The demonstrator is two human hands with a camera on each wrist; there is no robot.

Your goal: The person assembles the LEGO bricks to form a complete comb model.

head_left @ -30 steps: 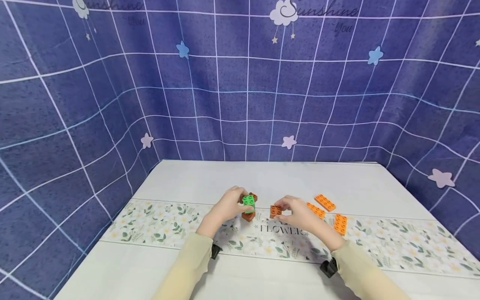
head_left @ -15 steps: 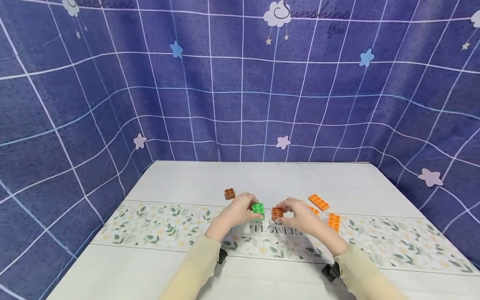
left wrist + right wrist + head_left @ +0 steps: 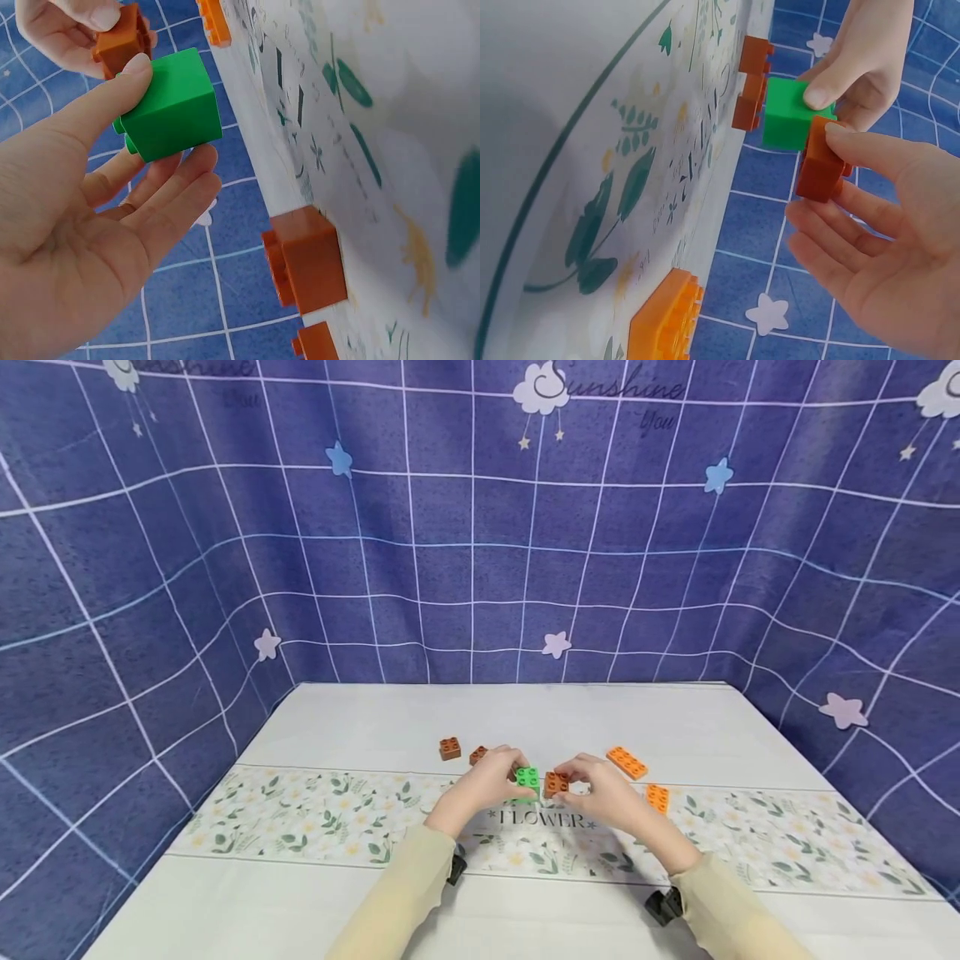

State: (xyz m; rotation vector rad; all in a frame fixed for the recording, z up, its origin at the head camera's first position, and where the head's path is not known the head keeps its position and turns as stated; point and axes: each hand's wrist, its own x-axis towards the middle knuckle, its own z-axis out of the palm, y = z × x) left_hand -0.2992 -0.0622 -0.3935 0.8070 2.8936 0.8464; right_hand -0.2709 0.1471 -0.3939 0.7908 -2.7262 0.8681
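In the head view my left hand (image 3: 491, 781) pinches a green toy building brick (image 3: 527, 783) between thumb and fingers, its studs facing up. Just to the right, my right hand (image 3: 606, 789) pinches a brown building brick (image 3: 556, 784), also studs up. A narrow gap shows between the two bricks in the head view. Both are off the table, as the left wrist view shows with the green brick (image 3: 176, 105). Two more brown bricks, one on the left (image 3: 450, 748) and one beside my left hand (image 3: 478, 755), lie on the table.
Flat orange building plates lie beyond and beside my right hand, one farther back (image 3: 627, 762) and one nearer (image 3: 657, 798). The white table (image 3: 360, 718) has a floral printed band. A blue grid-patterned curtain (image 3: 435, 568) hangs behind it and at the sides.
My left hand has carried the green brick rightward, away from the brown bricks on the table and close to the one in my right hand. The head view has turned slightly right.
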